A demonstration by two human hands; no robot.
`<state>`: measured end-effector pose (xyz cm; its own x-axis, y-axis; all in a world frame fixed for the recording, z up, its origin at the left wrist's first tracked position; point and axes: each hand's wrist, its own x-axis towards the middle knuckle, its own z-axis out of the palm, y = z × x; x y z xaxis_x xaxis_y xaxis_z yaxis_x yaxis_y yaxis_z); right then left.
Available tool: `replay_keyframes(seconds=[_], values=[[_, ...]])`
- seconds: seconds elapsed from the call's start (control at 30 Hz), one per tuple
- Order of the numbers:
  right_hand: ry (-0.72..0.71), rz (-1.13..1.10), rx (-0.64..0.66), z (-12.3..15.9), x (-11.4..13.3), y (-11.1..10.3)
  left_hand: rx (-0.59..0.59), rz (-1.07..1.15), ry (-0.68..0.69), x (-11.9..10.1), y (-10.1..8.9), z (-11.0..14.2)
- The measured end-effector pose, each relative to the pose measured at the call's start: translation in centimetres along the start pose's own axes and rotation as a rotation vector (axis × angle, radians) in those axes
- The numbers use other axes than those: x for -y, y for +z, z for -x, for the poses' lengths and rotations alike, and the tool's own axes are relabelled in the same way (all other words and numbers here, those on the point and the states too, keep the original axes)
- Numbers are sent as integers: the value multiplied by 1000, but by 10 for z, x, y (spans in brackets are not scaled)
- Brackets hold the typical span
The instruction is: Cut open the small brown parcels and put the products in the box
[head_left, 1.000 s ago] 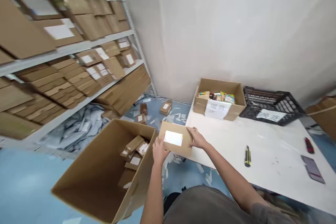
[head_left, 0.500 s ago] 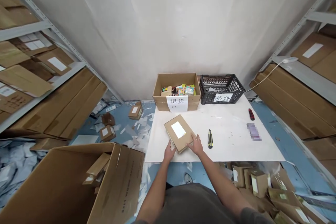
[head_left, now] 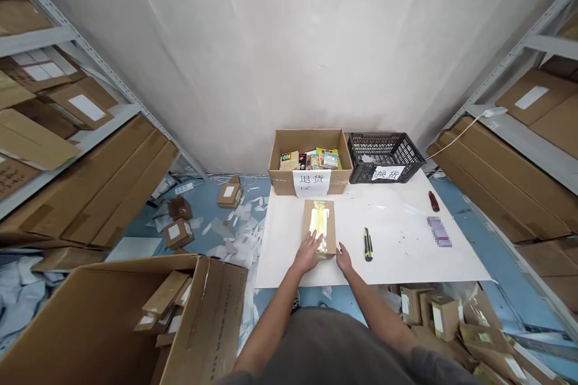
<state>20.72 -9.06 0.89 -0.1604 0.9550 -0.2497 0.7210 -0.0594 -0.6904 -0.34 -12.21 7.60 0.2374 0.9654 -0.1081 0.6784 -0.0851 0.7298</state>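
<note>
A small brown cardboard box (head_left: 308, 216) lies flat on the white table, its top showing clear yellowish tape over a white label. My left hand (head_left: 307, 252) rests on the near left part of that top, fingers stretched out. By the near right corner is my right hand (head_left: 344, 257), its fingers apart and close to the box's side; whether they touch it I cannot tell. To the right lies a yellow-and-black utility knife (head_left: 368, 245).
At the table's back stand a cardboard carton (head_left: 311, 183) of small packages and a black plastic crate (head_left: 383, 159). A red-and-black tool (head_left: 434, 201) lies to the right. A large open carton (head_left: 217, 313) stands at lower left; boxes (head_left: 445, 316) are piled below the table's right side.
The box has gone from tilted in both hands to flat on the table, with a taped face now up. My left hand has moved onto its top; my right hand has let go.
</note>
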Motion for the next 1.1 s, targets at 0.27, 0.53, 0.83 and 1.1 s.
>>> replay_keyframes(seconds=[0.27, 0.53, 0.83, 1.1], values=[[-152, 70, 57, 26, 22, -3, -85, 57, -141, 56, 8, 28], [-169, 102, -1, 9, 69, -30, -197, 106, -80, 51, -15, 0], [28, 231, -135, -67, 133, -110, -325, 326, -93, 16, -62, -56], [-10, 199, -7, -89, 104, -111, -329, 259, -251, 13, -52, -81]])
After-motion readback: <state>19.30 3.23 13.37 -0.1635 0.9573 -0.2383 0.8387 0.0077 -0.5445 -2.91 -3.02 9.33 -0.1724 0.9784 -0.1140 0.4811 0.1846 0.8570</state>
